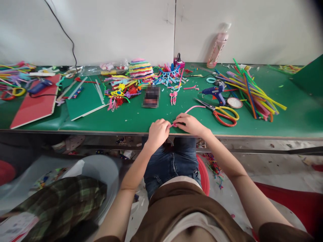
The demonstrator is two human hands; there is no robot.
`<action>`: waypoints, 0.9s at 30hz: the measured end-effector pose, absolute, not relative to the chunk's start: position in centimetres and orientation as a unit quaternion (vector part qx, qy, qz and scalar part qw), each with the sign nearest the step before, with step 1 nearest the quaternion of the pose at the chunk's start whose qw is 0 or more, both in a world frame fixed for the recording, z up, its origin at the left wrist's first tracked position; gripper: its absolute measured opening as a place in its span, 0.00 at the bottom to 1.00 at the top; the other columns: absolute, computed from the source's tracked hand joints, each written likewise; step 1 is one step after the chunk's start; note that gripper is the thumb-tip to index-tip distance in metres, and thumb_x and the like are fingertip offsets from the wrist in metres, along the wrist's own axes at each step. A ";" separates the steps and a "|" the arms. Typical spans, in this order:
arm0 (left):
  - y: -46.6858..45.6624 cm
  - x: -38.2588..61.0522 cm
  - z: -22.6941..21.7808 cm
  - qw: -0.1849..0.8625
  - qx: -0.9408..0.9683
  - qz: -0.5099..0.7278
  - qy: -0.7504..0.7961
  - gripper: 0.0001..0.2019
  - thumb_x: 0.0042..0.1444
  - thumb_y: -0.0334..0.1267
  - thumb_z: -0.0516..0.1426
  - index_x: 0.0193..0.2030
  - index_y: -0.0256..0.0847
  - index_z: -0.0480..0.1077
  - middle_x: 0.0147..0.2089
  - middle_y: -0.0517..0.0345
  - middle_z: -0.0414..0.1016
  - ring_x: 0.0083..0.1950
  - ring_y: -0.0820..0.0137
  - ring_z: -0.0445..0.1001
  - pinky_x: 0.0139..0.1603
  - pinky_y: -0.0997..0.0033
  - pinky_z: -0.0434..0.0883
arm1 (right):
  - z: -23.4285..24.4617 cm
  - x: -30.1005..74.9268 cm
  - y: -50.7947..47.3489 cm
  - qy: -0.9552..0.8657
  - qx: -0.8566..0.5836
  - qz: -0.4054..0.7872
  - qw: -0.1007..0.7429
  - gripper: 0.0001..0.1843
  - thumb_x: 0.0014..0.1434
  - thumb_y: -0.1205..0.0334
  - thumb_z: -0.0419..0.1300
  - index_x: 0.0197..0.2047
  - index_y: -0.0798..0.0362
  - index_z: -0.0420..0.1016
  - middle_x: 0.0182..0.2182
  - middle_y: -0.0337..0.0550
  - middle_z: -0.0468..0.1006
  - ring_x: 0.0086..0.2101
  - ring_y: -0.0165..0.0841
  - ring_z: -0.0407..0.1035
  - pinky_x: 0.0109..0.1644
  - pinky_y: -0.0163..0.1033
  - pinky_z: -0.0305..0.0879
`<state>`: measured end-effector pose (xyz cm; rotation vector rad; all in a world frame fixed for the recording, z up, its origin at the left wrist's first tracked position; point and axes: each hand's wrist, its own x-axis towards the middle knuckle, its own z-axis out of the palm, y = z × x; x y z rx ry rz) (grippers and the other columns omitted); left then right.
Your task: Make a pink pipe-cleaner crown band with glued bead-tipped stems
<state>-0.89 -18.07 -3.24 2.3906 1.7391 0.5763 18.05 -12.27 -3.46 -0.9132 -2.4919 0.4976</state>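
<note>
A pink pipe cleaner (195, 107) runs between my hands at the front edge of the green table, its loose end curving up and to the right. My left hand (159, 132) is closed in a pinch on its left part. My right hand (191, 124) pinches it just to the right, where a small darker pink bit shows at the fingertips. Beyond my hands lies a small pink pipe-cleaner piece (173, 97). Scissors (219, 112) with yellow and red handles rest to the right of my right hand, blades pointing left. A blue glue gun (214, 93) lies behind them.
Colourful pipe cleaners (254, 90) lie heaped at the right, near a roll of tape (234, 103). A bottle (219, 47) leans against the wall. Finished pipe-cleaner pieces and a striped knitted hat (140, 69) are at the back. Green (84, 101) and red boards (35, 104) lie left.
</note>
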 end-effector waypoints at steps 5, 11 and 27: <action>-18.4 -0.4 -3.6 0.070 0.789 0.200 0.577 0.09 0.60 0.30 0.52 0.39 0.39 0.73 0.38 0.51 0.74 0.42 0.62 0.71 0.41 0.65 0.65 | -3.8 17.7 -12.6 -0.881 -0.344 0.207 0.249 0.11 0.61 0.66 0.56 0.41 0.53 0.80 0.38 0.47 0.76 0.38 0.33 0.71 0.47 0.40 0.68; -18.9 0.3 -3.7 0.070 0.779 0.208 0.588 0.10 0.61 0.29 0.50 0.39 0.39 0.73 0.39 0.49 0.74 0.43 0.61 0.71 0.43 0.63 0.65 | -4.5 17.1 -12.7 -0.853 -0.397 0.214 0.264 0.13 0.54 0.71 0.58 0.43 0.56 0.77 0.37 0.47 0.76 0.38 0.32 0.70 0.44 0.38 0.67; -19.6 1.0 -3.6 -0.007 0.772 0.165 0.613 0.10 0.63 0.33 0.48 0.39 0.38 0.70 0.39 0.47 0.72 0.43 0.59 0.71 0.39 0.62 0.63 | -4.5 17.2 -15.7 -0.828 -0.455 0.170 0.278 0.05 0.58 0.67 0.58 0.35 0.54 0.77 0.31 0.43 0.78 0.31 0.31 0.69 0.37 0.35 0.62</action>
